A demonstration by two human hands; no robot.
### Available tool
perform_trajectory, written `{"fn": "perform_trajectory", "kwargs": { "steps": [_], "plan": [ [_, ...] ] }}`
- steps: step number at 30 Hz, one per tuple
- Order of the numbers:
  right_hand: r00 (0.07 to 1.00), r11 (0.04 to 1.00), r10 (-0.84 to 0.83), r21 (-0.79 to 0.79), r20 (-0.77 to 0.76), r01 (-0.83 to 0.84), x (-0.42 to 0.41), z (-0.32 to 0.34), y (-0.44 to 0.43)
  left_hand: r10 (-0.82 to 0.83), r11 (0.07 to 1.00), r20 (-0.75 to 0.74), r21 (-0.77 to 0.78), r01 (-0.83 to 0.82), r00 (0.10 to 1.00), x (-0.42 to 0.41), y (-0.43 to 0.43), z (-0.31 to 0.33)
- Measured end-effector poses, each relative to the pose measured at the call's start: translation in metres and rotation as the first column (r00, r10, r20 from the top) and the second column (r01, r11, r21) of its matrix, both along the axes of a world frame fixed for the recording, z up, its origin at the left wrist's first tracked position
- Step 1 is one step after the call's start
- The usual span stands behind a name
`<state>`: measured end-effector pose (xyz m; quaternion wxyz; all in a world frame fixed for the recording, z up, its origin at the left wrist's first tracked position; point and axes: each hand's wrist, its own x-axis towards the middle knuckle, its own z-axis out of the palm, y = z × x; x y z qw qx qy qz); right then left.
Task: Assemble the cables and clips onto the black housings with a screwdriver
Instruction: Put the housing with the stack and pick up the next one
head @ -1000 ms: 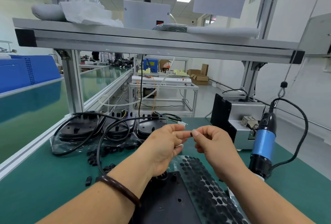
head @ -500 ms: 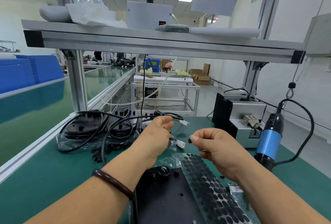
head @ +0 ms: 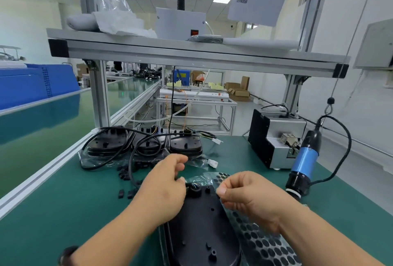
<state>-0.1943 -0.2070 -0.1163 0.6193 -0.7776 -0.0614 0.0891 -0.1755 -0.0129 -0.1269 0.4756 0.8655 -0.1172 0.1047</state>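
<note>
Both hands have dropped lower, to the far end of the black housing (head: pixel 202 234) at bottom centre. My left hand (head: pixel 168 187) hangs loosely curled, holding nothing I can see. My right hand (head: pixel 248 197) nips thumb to forefinger at the edge of the pad sheet (head: pixel 261 242); what it nips, I cannot tell. The blue screwdriver (head: pixel 304 159) hangs at right. Cables (head: pixel 130 161) and clips (head: pixel 125 175) lie left of centre.

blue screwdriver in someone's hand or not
Not in hand: the blue screwdriver is tilted at the right, apart from the left hand and right hand.
</note>
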Motion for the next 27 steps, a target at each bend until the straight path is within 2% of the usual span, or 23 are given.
{"fn": "perform_trajectory", "kwargs": {
  "steps": [4,9,13,19,23,27],
  "plan": [
    [0.998,0.983,-0.008,-0.180,0.056,0.018,-0.008,-0.005,0.006,0.034,0.986,0.105,0.159,-0.051,0.994,-0.031,0.007,-0.017],
    [0.998,0.958,-0.014,-0.285,0.064,0.032,-0.007,-0.003,0.011,-0.122,0.931,0.014,0.347,0.110,0.992,-0.042,0.001,-0.032],
    [0.998,0.959,-0.039,-0.277,0.054,0.052,-0.005,-0.006,0.011,-0.147,0.915,-0.020,0.376,0.144,0.989,-0.035,0.002,-0.030],
    [0.997,0.953,-0.061,-0.295,0.047,0.072,0.002,-0.008,0.010,-0.093,0.928,0.093,0.370,0.052,0.991,-0.036,-0.002,-0.033],
    [0.997,0.955,-0.053,-0.289,0.047,0.065,0.003,-0.007,0.010,-0.079,0.912,0.221,0.410,-0.020,0.972,-0.037,-0.005,-0.033],
    [0.997,0.943,-0.038,-0.329,0.070,0.059,0.002,-0.005,0.010,-0.084,0.922,0.217,0.388,-0.007,0.973,-0.041,-0.005,-0.032]
  ]
}}
